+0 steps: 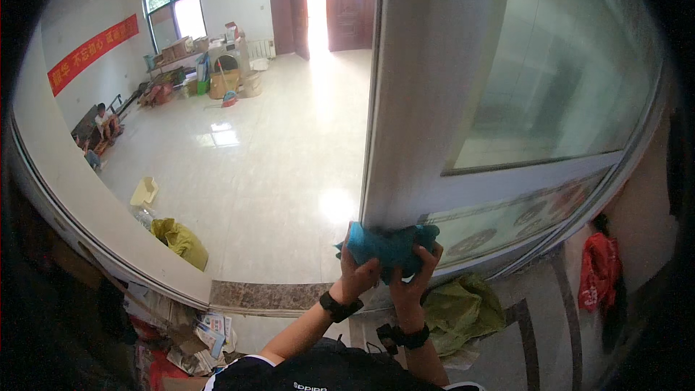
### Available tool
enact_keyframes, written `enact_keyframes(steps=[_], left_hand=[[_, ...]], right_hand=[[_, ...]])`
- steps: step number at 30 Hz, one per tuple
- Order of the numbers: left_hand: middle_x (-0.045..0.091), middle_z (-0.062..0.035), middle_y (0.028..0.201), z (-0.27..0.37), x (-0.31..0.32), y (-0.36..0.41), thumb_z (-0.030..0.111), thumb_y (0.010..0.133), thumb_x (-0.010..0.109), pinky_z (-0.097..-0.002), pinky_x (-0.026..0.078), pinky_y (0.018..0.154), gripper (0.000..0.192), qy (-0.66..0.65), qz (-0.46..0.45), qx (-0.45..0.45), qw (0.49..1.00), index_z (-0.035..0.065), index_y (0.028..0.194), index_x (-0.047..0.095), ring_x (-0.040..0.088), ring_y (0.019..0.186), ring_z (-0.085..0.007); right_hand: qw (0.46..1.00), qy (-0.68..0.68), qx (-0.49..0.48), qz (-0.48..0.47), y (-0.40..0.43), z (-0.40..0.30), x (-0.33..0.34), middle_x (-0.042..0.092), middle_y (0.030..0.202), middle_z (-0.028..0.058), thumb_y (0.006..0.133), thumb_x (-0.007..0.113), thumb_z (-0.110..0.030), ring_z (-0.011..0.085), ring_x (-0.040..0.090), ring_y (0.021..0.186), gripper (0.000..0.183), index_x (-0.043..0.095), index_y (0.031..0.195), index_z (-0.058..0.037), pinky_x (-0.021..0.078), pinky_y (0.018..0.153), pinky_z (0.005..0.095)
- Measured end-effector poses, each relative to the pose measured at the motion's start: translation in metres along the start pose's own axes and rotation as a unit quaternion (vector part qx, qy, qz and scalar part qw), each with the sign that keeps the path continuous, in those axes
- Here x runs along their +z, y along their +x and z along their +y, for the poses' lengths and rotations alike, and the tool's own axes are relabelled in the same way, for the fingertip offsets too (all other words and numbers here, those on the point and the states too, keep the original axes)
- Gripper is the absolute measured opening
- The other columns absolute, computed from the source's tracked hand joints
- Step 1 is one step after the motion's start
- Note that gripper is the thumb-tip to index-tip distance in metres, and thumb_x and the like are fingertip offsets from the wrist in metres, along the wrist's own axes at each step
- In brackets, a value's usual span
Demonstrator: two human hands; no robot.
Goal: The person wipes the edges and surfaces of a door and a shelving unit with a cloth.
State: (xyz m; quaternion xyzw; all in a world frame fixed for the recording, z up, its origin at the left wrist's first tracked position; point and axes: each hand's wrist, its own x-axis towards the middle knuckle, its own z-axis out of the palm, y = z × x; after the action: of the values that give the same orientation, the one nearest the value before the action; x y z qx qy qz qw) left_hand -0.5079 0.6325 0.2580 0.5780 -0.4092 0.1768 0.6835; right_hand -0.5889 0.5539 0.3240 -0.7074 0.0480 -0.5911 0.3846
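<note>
A teal cloth [388, 247] is bunched against the lower edge of a sliding door's frame [412, 119], low in the middle of the view. My left hand [358, 274] grips the cloth's left part, its fingers wrapped round the door's edge side. On the right part of the cloth, my right hand [415, 271] is closed, thumb and fingers bent. Both wrists wear black bands. The door has a large glass panel [554, 76] above and a patterned glass panel [505, 222] below.
A marble threshold [271, 296] crosses the doorway. Yellow-green sacks lie at the right [464, 312] and at the left [182, 241]. Papers [212, 336] are piled at lower left; a red bag [600, 271] hangs at right. Two people sit by the far left wall.
</note>
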Motion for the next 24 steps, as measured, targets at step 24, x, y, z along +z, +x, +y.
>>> enact_keyframes(steps=[24], left_hand=[[0.024,-0.0270,0.127,0.028,0.006,-0.009,0.004,0.074,0.056,-0.0606,0.023,0.096,0.045,0.263,0.011,0.131,0.956,0.0206,0.113,0.041,0.023,0.120,-0.0506]], right_hand=[[0.995,-0.025,0.004,-0.095,-0.003,0.007,-0.018,0.039,0.099,0.0122,0.071,0.050,-0.001,0.0289,0.044,0.095,0.037,0.046,0.107,-0.0082,0.0382,0.081,0.0370]])
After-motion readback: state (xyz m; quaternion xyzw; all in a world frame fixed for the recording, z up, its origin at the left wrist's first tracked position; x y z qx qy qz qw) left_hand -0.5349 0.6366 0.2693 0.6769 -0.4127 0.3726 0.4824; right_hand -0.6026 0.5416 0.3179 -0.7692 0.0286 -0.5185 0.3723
